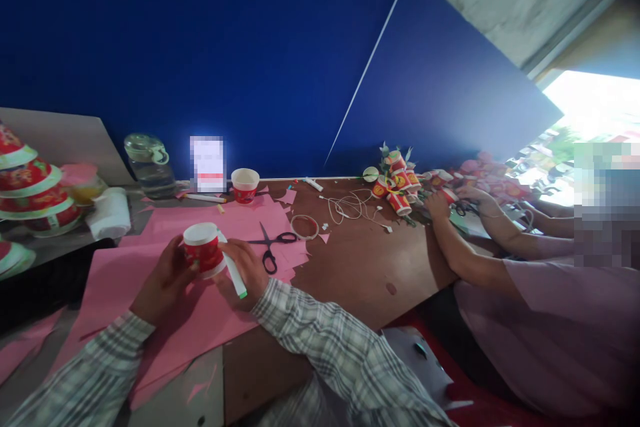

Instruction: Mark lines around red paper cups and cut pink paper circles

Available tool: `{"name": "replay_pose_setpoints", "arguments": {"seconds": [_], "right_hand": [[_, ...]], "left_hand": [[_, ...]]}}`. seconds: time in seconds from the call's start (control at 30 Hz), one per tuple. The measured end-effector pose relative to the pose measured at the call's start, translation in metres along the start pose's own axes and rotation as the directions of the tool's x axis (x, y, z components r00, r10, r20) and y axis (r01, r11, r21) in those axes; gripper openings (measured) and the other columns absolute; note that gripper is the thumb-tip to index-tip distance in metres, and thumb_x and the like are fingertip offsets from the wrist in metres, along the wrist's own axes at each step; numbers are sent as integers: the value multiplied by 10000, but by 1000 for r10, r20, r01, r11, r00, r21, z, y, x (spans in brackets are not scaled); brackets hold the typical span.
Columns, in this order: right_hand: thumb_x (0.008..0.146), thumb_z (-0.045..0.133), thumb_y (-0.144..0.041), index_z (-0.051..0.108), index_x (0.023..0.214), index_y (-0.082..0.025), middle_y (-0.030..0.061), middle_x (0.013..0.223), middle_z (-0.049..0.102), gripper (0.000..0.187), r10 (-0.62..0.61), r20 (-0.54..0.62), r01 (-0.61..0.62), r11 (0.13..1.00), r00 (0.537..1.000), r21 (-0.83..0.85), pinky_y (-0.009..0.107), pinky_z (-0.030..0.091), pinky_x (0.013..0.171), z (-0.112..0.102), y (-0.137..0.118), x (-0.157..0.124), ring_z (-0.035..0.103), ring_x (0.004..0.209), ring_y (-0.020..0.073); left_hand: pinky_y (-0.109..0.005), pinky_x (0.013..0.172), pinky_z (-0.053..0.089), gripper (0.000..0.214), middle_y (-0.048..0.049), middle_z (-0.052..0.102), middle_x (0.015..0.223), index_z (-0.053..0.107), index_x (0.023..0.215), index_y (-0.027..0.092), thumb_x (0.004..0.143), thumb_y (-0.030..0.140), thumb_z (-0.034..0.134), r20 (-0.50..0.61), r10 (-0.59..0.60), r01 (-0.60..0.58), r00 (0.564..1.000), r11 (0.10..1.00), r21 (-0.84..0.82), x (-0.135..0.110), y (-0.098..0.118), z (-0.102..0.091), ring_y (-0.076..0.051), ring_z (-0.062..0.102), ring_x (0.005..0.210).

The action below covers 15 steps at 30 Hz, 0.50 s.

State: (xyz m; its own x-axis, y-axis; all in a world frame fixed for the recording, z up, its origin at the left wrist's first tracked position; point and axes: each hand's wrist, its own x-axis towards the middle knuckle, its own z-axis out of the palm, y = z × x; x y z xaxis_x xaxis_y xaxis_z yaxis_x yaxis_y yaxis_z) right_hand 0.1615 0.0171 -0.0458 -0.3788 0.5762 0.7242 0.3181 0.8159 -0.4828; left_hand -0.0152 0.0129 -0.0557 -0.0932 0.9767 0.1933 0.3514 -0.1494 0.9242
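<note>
Red paper cup (202, 253): rim up, clasped in left hand (167, 278). White marker (233, 270): gripped in right hand (253, 273), beside the cup. Scissors (269, 241): blades spread, beyond right hand, on pink paper (120, 280).

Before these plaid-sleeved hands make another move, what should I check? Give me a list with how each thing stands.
1. Left hand holding the red cup: ok.
2. Right hand holding the green-ended white pen: ok.
3. Pen capped: cannot tell.
4. Scissors closed: not ok, blades spread over pink paper.
5. Other cup near the blue panel upright: ok.
</note>
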Motion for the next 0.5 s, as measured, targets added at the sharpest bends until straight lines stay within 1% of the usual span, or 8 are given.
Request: {"name": "replay_pose_setpoints", "arguments": {"seconds": [0.07,0.1,0.17,0.23,0.3,0.37,0.43,0.5], "right_hand": [[859,491,-222,373,1291,-106,159,1186,582,462,-19,16,18,999,1000,42,353,513,1029,-1,-2,0,552,1179,226],[860,491,-219,371,1292,-112,155,1186,583,461,-33,27,31,998,999,56,345,514,1031,-1,-3,0,549,1187,223],[859,495,-214,373,1289,-117,146,1192,582,458,-63,71,57,995,995,86,327,504,1048,-1,-5,0,539,1211,215],[861,498,-219,386,1278,-106,146,1196,582,447,-95,109,82,990,990,113,317,490,1067,-1,-6,-1,530,1223,213],[869,490,-226,395,1269,-96,150,1194,584,431,-108,121,94,989,987,118,316,488,1071,-1,-6,-2,533,1217,208],[878,477,-228,401,1264,-100,147,1179,597,414,-105,111,94,991,988,97,322,501,1058,1,-5,-2,543,1200,202],[885,460,-228,418,1253,-111,135,1156,615,388,-97,110,88,993,989,78,326,516,1040,1,-3,-2,558,1180,199],[892,446,-241,443,1236,-118,129,1141,623,365,-100,121,92,993,988,75,322,528,1025,2,-3,-3,575,1162,199]], "left_hand": [[-388,855,419,757,-121,503,1201,294,1232,218,581,550,491,26,-10,12,1000,995,-96,-1,4,1,-228,507,1036],[-388,862,414,741,-117,513,1186,324,1211,220,569,536,516,40,-7,11,999,994,-105,-1,6,1,-227,512,1028],[-412,858,408,715,-111,557,1088,413,1123,198,519,557,547,16,15,-15,1000,1000,-5,0,5,2,-235,532,968],[-458,835,403,729,-103,573,956,480,1000,168,446,639,529,-90,52,-37,995,987,158,3,2,1,-255,536,898],[-481,805,405,753,-93,562,886,495,935,155,407,693,493,-161,62,-19,985,966,258,5,-2,-1,-259,532,846],[-460,778,421,762,-87,566,897,472,981,157,425,675,501,-149,27,8,989,973,231,7,-3,-2,-238,540,815],[-422,769,435,744,-89,579,944,437,1047,161,463,613,534,-88,-1,14,996,989,144,7,-2,-3,-216,554,812],[-404,781,436,705,-97,585,978,428,1064,159,500,567,540,-52,-7,12,999,995,94,7,0,-3,-210,562,835]]}}
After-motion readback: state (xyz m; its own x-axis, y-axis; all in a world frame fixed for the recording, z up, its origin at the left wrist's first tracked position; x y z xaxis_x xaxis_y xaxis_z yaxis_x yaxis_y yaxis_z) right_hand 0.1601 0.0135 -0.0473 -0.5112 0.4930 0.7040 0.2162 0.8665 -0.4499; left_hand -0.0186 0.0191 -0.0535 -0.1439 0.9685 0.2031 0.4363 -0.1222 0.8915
